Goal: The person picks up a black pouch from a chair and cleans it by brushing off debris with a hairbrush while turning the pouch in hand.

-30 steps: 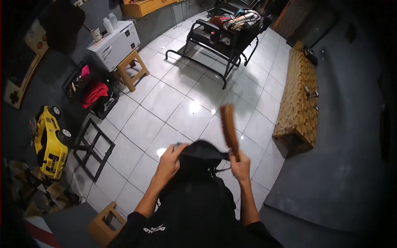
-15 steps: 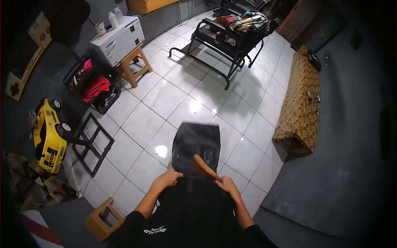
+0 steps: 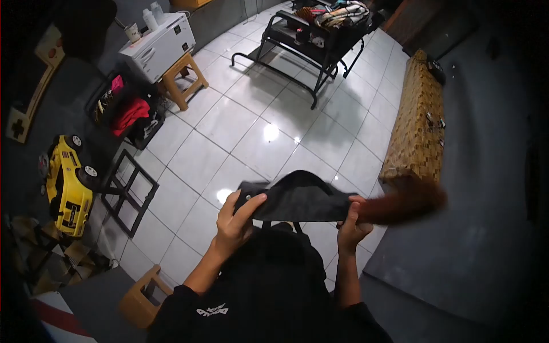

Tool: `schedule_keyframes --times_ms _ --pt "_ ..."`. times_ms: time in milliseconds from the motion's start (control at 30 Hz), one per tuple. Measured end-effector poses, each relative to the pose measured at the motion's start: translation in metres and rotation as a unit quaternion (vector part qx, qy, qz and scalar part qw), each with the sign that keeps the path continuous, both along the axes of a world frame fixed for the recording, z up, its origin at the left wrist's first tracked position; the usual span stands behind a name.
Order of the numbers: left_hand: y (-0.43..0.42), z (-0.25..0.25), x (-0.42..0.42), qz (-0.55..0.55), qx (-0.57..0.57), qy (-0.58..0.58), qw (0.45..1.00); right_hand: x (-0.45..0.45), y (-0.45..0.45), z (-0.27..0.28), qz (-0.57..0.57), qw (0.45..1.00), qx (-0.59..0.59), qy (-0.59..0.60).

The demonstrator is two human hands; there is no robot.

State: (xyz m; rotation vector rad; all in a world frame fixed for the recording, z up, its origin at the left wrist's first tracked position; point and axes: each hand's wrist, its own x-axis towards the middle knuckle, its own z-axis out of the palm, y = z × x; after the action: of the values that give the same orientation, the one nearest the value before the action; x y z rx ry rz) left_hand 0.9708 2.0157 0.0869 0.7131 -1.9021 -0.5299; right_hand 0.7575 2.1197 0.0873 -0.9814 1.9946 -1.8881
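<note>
A black bag (image 3: pixel 303 200) is stretched between my two hands at chest height, its upper edge arched and a small round metal stud showing near its left end. My left hand (image 3: pixel 233 223) grips the left end, thumb and fingers pinched on the material. At the other end, my right hand (image 3: pixel 354 226) is closed on the bag's corner. The same hand also holds what looks like a brown wooden brush (image 3: pixel 403 203), which sticks out to the right and is smeared by motion.
A woven bamboo bench (image 3: pixel 417 120) runs along the right. Ahead stands a black metal-framed chair (image 3: pixel 303 48) with cloth on it. To the left are a yellow toy car (image 3: pixel 71 188), a black frame (image 3: pixel 128 194), a white box (image 3: pixel 160 48) on a stool (image 3: pixel 183 83) and another stool (image 3: pixel 140 297).
Both hands have risen away from my body, lifting the bag and turning it from hanging upright to lying crosswise. The brush has swung out to the right.
</note>
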Motion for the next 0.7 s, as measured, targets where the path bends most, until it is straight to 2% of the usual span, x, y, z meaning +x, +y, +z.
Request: schedule_keyframes --times_ms 33,67,100,133,200,267,333,367,467,533,667,700 --pt "0.008 -0.006 0.0 0.007 0.005 0.007 1.0 0.003 0.004 -0.002 -0.001 1.0 -0.006 -0.028" --pt "0.012 -0.013 -0.001 0.014 0.008 0.015 1.0 0.002 0.004 -0.021 -0.019 0.999 0.01 0.034" --pt "0.012 -0.023 -0.003 -0.005 0.044 -0.02 0.999 0.0 0.008 -0.042 0.014 0.996 0.08 0.042" --pt "0.013 -0.042 -0.005 -0.052 0.151 -0.036 0.986 -0.002 0.013 -0.067 0.048 0.987 0.147 0.05" --pt "0.021 -0.136 0.011 -0.094 0.249 -0.249 0.931 -0.011 0.032 -0.15 0.154 0.946 0.227 0.172" --pt "0.027 -0.156 0.032 -0.137 0.349 -0.475 0.796 -0.004 0.049 -0.163 0.253 0.849 0.462 0.053" --pt "0.029 -0.182 0.044 -0.207 0.356 -0.438 0.799 -0.016 0.076 -0.227 0.323 0.729 0.599 0.073" --pt "0.031 -0.187 0.048 -0.246 0.36 -0.42 0.796 -0.014 0.078 -0.225 0.325 0.753 0.568 0.068" --pt "0.024 -0.183 0.044 -0.178 0.367 -0.339 0.848 -0.013 0.07 -0.203 0.301 0.815 0.492 0.059" --pt "0.009 -0.159 0.037 -0.149 0.346 -0.35 0.858 -0.01 0.055 -0.178 0.249 0.845 0.47 0.048" --pt "-0.01 -0.094 0.02 -0.075 0.261 -0.17 0.947 -0.004 0.017 -0.089 0.129 0.927 0.344 0.072" --pt "-0.011 -0.065 0.015 -0.056 0.247 -0.14 0.957 -0.001 0.009 -0.067 0.1 0.957 0.263 0.076"
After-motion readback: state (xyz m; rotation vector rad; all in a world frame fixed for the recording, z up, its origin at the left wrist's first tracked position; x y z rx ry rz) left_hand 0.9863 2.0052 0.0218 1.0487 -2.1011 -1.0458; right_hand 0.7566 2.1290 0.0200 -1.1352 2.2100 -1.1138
